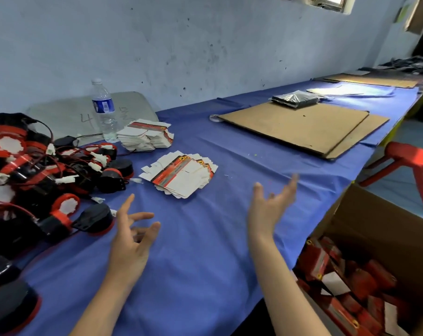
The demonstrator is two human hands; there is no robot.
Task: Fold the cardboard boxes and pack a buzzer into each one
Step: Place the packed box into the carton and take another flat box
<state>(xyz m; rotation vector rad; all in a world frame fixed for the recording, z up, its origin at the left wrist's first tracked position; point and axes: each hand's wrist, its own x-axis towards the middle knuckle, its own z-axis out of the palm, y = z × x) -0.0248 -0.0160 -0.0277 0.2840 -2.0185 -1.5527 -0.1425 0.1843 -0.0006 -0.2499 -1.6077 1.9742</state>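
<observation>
Two bare hands were raised over the blue tablecloth [205, 258], and neither held anything. The left hand [132, 231] had its fingers spread and loosely bent, close to the near edge of the pile of buzzers [48, 170]. The right hand [268, 207] had its fingers extended and its palm turned inward, above bare cloth.

The black-and-red buzzers, with tangled wires and white connectors, lay heaped at the left of the table. A fanned stack of flat boxes [181, 175] lay just beside the pile, beyond the hands. A second, taller stack [146, 135] stood behind it, next to an upright water bottle [104, 110].

Further right lay overlapping cardboard sheets [295, 127], with a black packet [294, 99] on their far edge and a tape roll [215, 118] at their left corner. An open carton [380, 221] beside the table's right edge held red packed boxes [351, 282]. A red stool [411, 163] stood beyond it.
</observation>
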